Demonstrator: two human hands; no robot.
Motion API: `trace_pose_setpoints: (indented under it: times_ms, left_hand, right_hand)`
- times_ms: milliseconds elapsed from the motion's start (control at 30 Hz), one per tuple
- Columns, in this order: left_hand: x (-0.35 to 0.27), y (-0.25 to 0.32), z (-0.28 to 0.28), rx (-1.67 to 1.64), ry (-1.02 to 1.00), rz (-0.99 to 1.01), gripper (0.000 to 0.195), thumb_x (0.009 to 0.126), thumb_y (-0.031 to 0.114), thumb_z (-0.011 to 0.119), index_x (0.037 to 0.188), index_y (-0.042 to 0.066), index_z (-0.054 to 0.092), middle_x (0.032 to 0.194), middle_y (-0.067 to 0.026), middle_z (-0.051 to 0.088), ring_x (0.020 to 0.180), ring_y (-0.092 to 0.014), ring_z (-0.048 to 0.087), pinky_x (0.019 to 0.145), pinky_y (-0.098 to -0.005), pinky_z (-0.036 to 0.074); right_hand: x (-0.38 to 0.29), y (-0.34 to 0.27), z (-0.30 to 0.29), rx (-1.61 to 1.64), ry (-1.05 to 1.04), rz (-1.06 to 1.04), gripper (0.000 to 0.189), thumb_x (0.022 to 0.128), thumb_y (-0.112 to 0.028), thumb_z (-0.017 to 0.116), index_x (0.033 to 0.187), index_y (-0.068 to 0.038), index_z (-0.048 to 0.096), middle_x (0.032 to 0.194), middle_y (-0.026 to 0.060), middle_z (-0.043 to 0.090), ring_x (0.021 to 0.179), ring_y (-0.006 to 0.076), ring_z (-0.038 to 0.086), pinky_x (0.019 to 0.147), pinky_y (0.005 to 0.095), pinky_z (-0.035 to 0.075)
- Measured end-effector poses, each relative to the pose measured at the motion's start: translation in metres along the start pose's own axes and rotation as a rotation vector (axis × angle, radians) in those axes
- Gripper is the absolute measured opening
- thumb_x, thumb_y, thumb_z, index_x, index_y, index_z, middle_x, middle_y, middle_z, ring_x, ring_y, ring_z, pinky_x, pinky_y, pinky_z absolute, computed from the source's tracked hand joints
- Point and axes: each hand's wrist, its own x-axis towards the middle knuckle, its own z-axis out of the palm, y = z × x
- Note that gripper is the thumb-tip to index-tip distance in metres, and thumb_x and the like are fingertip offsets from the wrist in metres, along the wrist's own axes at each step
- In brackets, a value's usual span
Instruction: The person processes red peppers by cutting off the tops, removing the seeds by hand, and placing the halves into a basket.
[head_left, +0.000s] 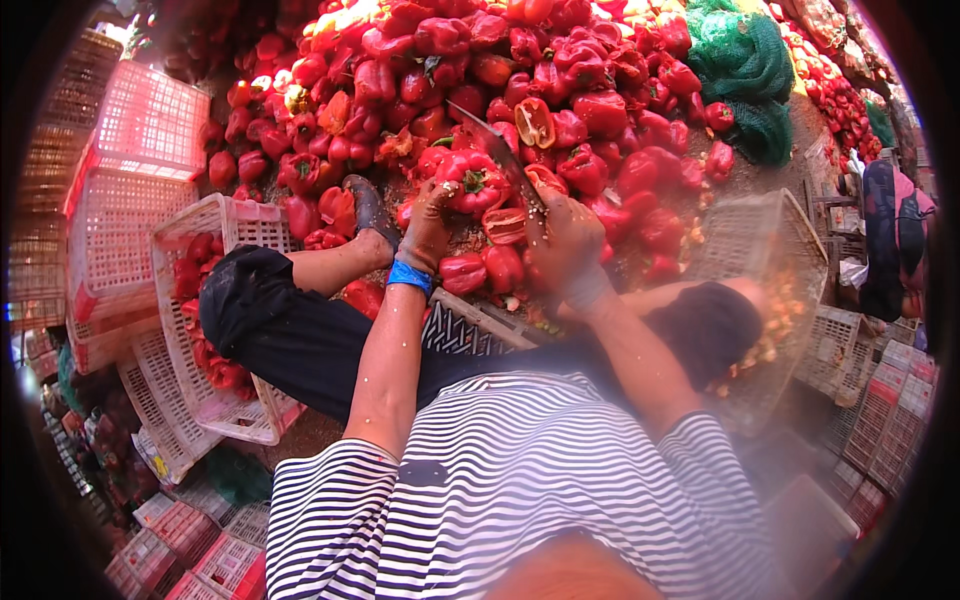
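My left hand (427, 229), with a blue band at its wrist, holds a red bell pepper (480, 199) by its side, the green stem facing up. A long-bladed knife (508, 159) is gripped in my right hand (566, 236). Its blade slants up and left, close beside the pepper; I cannot tell whether it touches. Just below that pepper lies a cut pepper piece (504, 225). Beyond the blade, a halved pepper (535, 122) shows its pale inside. A large heap of red bell peppers (600, 112) spreads before me.
A plastic crate (169, 315) with red peppers stands at my left, beside stacked crates (142, 225). On the right, a blurred crate (806, 232) holds pale scraps. A green mesh net (739, 75) lies by the heap. Another person (889, 232) is at far right.
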Motion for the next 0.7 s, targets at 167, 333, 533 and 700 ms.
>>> trace_pose_setpoints:
  times_ms: [167, 333, 533, 700]
  left_hand:
    - [-0.004, 0.016, 0.032, 0.04, -0.218, 0.083, 0.049, 0.083, 0.019, 0.065, 0.128, 0.008, 0.05, 0.114, -0.0066, 0.062, 0.1, -0.019, 0.064, 0.083, -0.0337, 0.056]
    - [0.038, 0.045, 0.013, 0.224, -0.249, 0.115, 0.05, 0.093, 0.031, 0.059, 0.137, 0.013, 0.045, 0.118, -0.0047, 0.061, 0.095, -0.02, 0.065, 0.082, -0.0317, 0.054]
    - [0.078, 0.071, -0.028, 0.658, -0.058, 0.284, 0.073, 0.093, 0.029, 0.059, 0.152, 0.019, 0.015, 0.131, -0.0166, 0.049, 0.108, -0.031, 0.059, 0.089, -0.04, 0.05]
    - [0.065, 0.024, -0.09, 2.063, 0.136, -0.083, 0.077, 0.074, 0.042, 0.073, 0.138, 0.01, 0.044, 0.135, -0.0185, 0.051, 0.12, -0.036, 0.054, 0.099, -0.045, 0.045]
  right_hand:
    - [-0.01, 0.063, 0.035, -0.242, -0.601, 0.262, 0.021, 0.09, -0.027, 0.053, 0.104, -0.012, 0.057, 0.078, 0.0176, 0.067, 0.073, 0.0363, 0.067, 0.066, 0.0488, 0.051]
    - [0.005, 0.05, 0.027, -0.049, -0.319, 0.388, 0.021, 0.088, -0.029, 0.053, 0.102, -0.012, 0.056, 0.081, 0.0197, 0.066, 0.078, 0.0403, 0.065, 0.068, 0.0518, 0.05]
    - [0.019, 0.07, 0.036, 0.433, 0.176, 0.515, 0.017, 0.091, -0.013, 0.057, 0.103, -0.001, 0.059, 0.077, 0.0041, 0.062, 0.062, 0.0133, 0.055, 0.058, 0.029, 0.045]
    - [0.01, 0.06, 0.044, 0.583, 0.096, 0.631, 0.02, 0.088, -0.022, 0.059, 0.093, -0.003, 0.058, 0.075, 0.015, 0.064, 0.067, 0.0291, 0.064, 0.062, 0.0381, 0.047]
